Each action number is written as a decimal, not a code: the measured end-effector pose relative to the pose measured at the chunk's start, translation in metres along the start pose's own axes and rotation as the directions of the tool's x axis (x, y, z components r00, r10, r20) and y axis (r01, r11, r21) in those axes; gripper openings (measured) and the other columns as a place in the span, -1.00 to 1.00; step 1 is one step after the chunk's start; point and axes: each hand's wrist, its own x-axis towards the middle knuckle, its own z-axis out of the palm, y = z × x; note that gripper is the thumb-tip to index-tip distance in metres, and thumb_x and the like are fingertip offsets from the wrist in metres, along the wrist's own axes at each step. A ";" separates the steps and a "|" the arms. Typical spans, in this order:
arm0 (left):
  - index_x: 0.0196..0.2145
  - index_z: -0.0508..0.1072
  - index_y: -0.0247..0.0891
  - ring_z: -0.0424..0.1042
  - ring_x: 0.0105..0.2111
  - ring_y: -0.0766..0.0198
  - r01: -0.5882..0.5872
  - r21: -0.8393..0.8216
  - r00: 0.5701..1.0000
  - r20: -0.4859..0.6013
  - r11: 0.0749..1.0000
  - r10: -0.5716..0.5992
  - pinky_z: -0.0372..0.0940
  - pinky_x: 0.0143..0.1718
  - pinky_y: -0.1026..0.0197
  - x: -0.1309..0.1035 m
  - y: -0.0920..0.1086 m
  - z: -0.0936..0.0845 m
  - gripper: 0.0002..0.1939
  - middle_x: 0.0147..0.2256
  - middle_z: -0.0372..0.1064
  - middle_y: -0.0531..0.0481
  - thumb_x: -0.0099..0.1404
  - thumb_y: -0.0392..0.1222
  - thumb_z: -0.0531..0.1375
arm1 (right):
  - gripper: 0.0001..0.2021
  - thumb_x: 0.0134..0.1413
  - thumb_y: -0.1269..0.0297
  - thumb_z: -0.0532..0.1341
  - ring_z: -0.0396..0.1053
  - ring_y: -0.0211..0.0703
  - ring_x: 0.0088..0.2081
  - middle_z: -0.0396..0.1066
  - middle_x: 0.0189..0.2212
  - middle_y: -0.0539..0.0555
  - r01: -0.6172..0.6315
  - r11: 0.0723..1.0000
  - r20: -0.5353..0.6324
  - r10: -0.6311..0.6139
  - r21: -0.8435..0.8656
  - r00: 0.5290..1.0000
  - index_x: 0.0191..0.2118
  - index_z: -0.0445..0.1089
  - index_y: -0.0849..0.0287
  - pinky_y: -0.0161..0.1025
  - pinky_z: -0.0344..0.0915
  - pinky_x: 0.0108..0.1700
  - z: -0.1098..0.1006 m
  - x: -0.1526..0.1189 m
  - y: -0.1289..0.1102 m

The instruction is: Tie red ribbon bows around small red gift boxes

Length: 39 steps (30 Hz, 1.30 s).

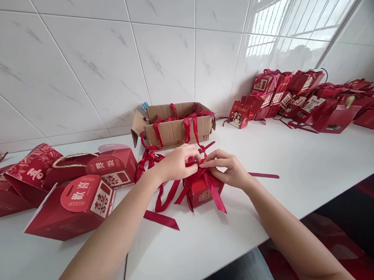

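Note:
A small red gift box [205,193] with a round gold emblem sits on the white table in front of me. Red ribbon [214,193] is gathered into a bow on its top, with two tails hanging down the near side. My left hand [181,162] pinches the ribbon from the left, fingertips at the knot. From the right, my right hand [226,166] grips the ribbon at the same spot between thumb and fingers. The knot itself is mostly hidden by my fingers. Loose ribbon [162,220] lies on the table left of the box.
An open cardboard box [168,134] filled with red ribbons stands against the tiled wall. Several red gift boxes [76,204] stand at the left, one with a rope handle [71,156]. Many more red boxes [266,98] are piled at the back right. The table's front edge runs near my lap.

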 end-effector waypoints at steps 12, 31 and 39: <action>-0.29 0.43 -0.15 0.27 0.00 0.13 0.102 -0.123 0.994 0.042 0.987 -0.097 0.23 -0.02 0.08 -0.001 -0.016 -0.002 -0.80 0.00 0.25 0.01 0.13 -0.30 0.09 | -0.70 0.06 0.56 0.12 0.40 -0.18 -0.22 0.46 -0.28 0.07 -0.118 0.990 0.020 0.117 0.080 0.993 -0.27 0.52 0.06 -0.18 0.39 -0.17 -0.001 0.001 0.000; -0.39 0.45 -0.25 0.29 0.05 0.13 0.026 -0.455 0.995 0.097 0.890 0.021 0.20 0.07 0.03 0.006 -0.037 0.013 -0.89 0.01 0.32 -0.11 0.16 -0.16 0.24 | -0.77 0.08 0.49 0.14 0.43 -0.18 -0.22 0.47 -0.28 0.08 -0.238 0.945 0.031 0.238 0.222 0.971 -0.31 0.53 0.08 -0.16 0.38 -0.13 0.001 0.001 0.005; -0.38 0.54 -0.23 0.26 0.10 0.07 0.025 -0.608 0.997 0.071 0.794 0.023 0.20 0.10 -0.02 0.007 -0.050 0.021 -0.85 0.00 0.34 -0.14 0.10 -0.12 0.32 | -0.75 0.09 0.49 0.14 0.42 -0.21 -0.24 0.47 -0.29 0.06 -0.206 0.959 0.041 0.202 0.195 0.978 -0.30 0.54 0.07 -0.19 0.39 -0.17 0.000 0.001 0.004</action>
